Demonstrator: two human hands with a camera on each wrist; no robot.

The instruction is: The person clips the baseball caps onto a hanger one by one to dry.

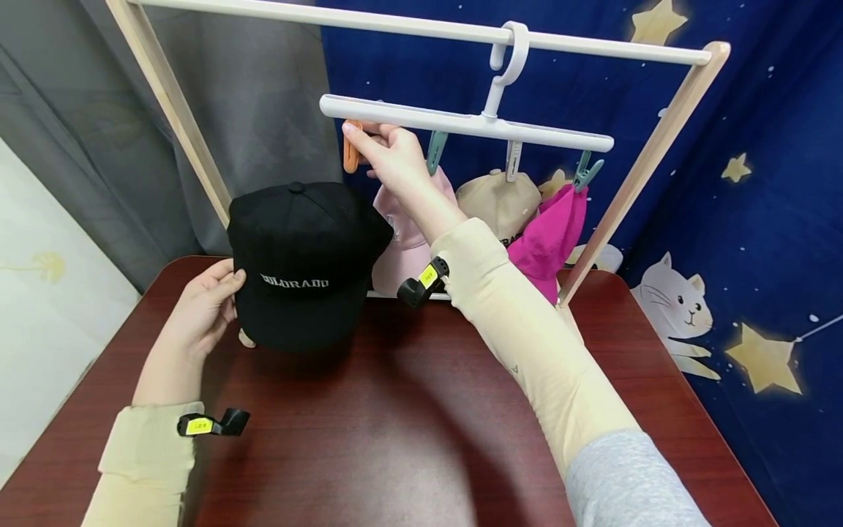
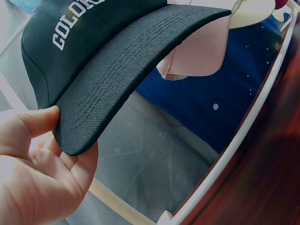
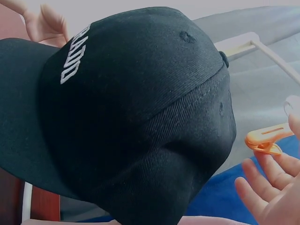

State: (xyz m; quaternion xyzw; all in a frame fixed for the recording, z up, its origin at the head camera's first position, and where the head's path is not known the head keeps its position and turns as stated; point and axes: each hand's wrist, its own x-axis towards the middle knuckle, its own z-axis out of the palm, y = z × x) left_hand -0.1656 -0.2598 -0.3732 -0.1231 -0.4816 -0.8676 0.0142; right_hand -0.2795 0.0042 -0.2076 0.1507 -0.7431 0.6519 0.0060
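Note:
A black baseball cap [image 1: 296,241] with white COLORADO lettering is held up over the table at the left. My left hand [image 1: 200,311] grips it by the side of its brim, thumb on one face and fingers on the other, as the left wrist view shows. My right hand [image 1: 398,157] pinches an orange clip [image 1: 351,150] at the left end of a white hanger [image 1: 421,117]. In the right wrist view the clip [image 3: 267,139] stands apart from the cap's crown.
The hanger hooks over a rack's white top bar [image 1: 408,25]. Green clips [image 1: 436,150] and a grey clip [image 1: 513,161] hang from it. A pink cap [image 1: 405,256], a beige cap [image 1: 498,205] and a magenta cap [image 1: 549,241] hang below, above a dark red table [image 1: 369,439].

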